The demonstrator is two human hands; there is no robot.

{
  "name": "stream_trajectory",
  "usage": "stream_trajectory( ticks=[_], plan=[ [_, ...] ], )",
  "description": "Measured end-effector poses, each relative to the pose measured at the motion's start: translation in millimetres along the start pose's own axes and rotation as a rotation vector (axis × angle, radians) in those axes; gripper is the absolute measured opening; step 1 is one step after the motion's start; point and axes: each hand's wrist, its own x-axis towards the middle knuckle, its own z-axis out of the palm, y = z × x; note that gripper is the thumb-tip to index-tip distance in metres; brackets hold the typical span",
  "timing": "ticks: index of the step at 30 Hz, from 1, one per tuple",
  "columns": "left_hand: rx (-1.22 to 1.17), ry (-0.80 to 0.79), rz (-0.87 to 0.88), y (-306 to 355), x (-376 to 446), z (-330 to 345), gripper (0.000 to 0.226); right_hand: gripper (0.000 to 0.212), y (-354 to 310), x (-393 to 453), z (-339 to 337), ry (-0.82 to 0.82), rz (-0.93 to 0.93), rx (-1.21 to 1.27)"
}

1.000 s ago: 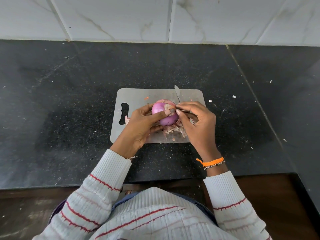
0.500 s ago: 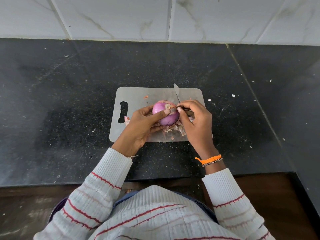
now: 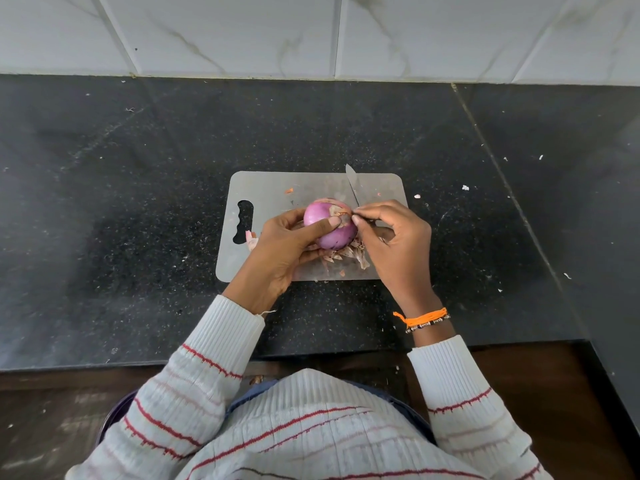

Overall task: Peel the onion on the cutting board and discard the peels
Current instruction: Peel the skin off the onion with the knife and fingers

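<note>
1. My left hand (image 3: 284, 251) cups the red onion (image 3: 329, 223) over the cutting board (image 3: 270, 192), centre.
2. My right hand (image 3: 394, 244) pinches dry skin at its three o'clock; I'd pull gently, along the curve.

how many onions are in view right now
1. The onion is held just over the cutting board, gripped by the left hand while the right hand pinches skin at its top. None seems hidden.

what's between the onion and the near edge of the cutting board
In the head view, a heap of dry papery onion peels lies on the grey cutting board, between the purple onion and the board's near edge.
</note>
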Motion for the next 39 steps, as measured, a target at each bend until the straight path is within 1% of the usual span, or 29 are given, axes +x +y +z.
stream_trajectory(
  ticks=[2, 5, 7, 9, 12, 16, 18, 22, 24, 26, 27, 29, 30, 32, 34, 39],
  plan=[
    [0.0, 0.003, 0.005, -1, 1, 0, 0.05, 0.006, -1, 0, -1, -0.015, -0.034, -0.049],
    [0.004, 0.006, 0.012, -2, 1, 1, 0.049, 0.004, -2, 1, -1, -0.064, -0.079, -0.182],
    [0.013, -0.002, 0.025, -2, 1, 2, 0.054, 0.004, -3, 2, -2, -0.088, -0.097, -0.265],
    [0.019, -0.021, 0.032, -2, 0, 4, 0.062, 0.006, -3, 2, -2, -0.097, -0.081, -0.284],
    [0.006, -0.056, 0.03, -3, 0, 4, 0.064, 0.006, -2, 1, -1, -0.098, -0.035, -0.24],
    [0.016, -0.083, 0.03, -1, 1, -2, 0.049, 0.005, -1, 1, 2, -0.105, 0.017, -0.177],
    [0.032, -0.093, 0.041, -1, 3, -5, 0.046, 0.004, 1, 1, 4, -0.108, 0.051, -0.165],
    [0.035, -0.159, 0.034, -1, 3, -9, 0.042, 0.005, 5, 6, 1, 0.002, 0.161, -0.101],
    [0.015, -0.191, 0.022, -1, 3, -8, 0.038, 0.005, 7, 8, -1, 0.029, 0.243, -0.067],
    [-0.03, -0.205, 0.008, -1, 3, -7, 0.032, 0.008, 10, 7, -1, 0.013, 0.387, 0.049],
    [-0.048, -0.204, 0.002, -1, 3, -6, 0.032, 0.012, 11, 7, 0, 0.003, 0.461, 0.128],
    [-0.071, -0.2, -0.002, 1, 4, -6, 0.033, 0.023, 7, 7, -1, 0.01, 0.536, 0.249],
    [-0.082, -0.201, -0.002, 2, 5, -6, 0.033, 0.023, 3, 7, -2, 0.009, 0.546, 0.285],
    [-0.083, -0.209, -0.001, 3, 5, -6, 0.034, 0.013, -7, 8, -1, -0.006, 0.529, 0.321],
    [-0.064, -0.22, -0.005, 3, 6, -5, 0.036, 0.004, -13, 8, 0, -0.012, 0.489, 0.3],
    [-0.046, -0.231, 0.007, 1, 6, -4, 0.028, 0.004, -10, 8, 4, -0.009, 0.455, 0.206]
  ],
)
